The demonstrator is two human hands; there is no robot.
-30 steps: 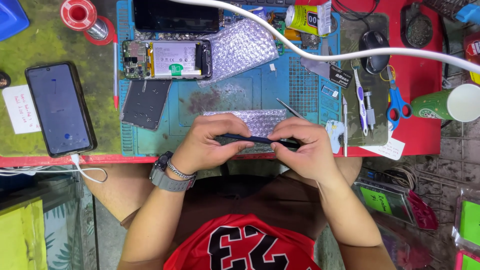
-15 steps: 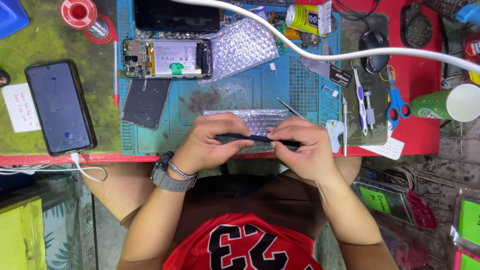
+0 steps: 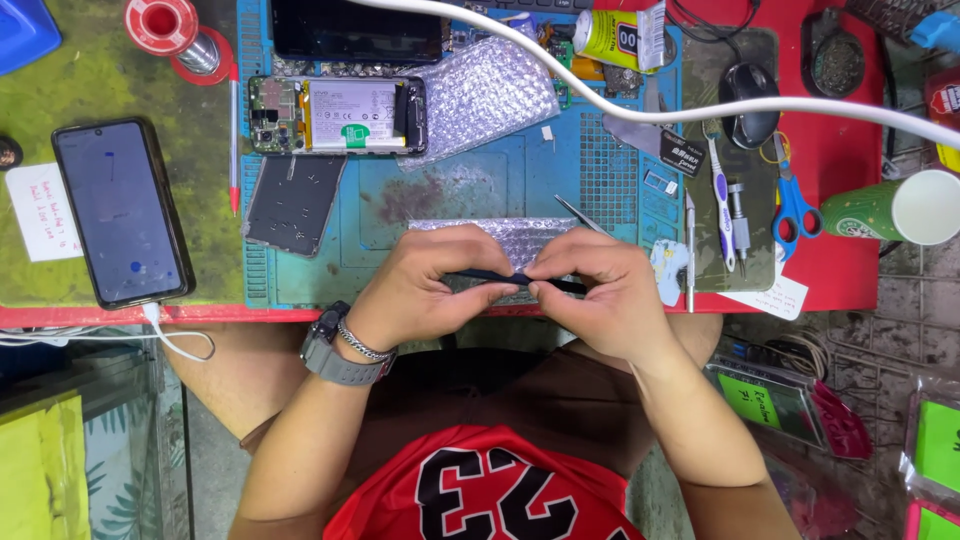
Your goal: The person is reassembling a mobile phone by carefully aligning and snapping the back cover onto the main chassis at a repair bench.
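A thin dark strip (image 3: 500,277) runs level between the two hands, just above the near edge of the blue mat (image 3: 470,190). Its middle shows in the gap between the thumbs; its right end pokes out past the right thumb, and its left end is hidden under the left hand's fingers (image 3: 470,250). It may be a flat phone part seen edge-on, but the view is too small to be sure.

The left hand (image 3: 425,290) pinches the strip from the left, fingers curled and pressed together over it, thumb beneath. The right hand (image 3: 605,290) meets it from the right, thumb and forefinger closed on the strip, the other fingers folded in. The fingertips of both hands nearly touch at the middle.

Just behind the hands lies a sheet of bubble wrap (image 3: 510,235), partly covered by the knuckles. Tweezers (image 3: 578,213) lie just beyond the right hand. Farther back on the mat are an opened phone (image 3: 335,115), its back cover (image 3: 293,203) beside it, and a second wad of bubble wrap. On the left of the tabletop (image 3: 130,80) a phone with a lit screen (image 3: 120,213) lies plugged into a white cable. Scissors (image 3: 795,205) and a green cup (image 3: 890,210) sit well apart to the right.
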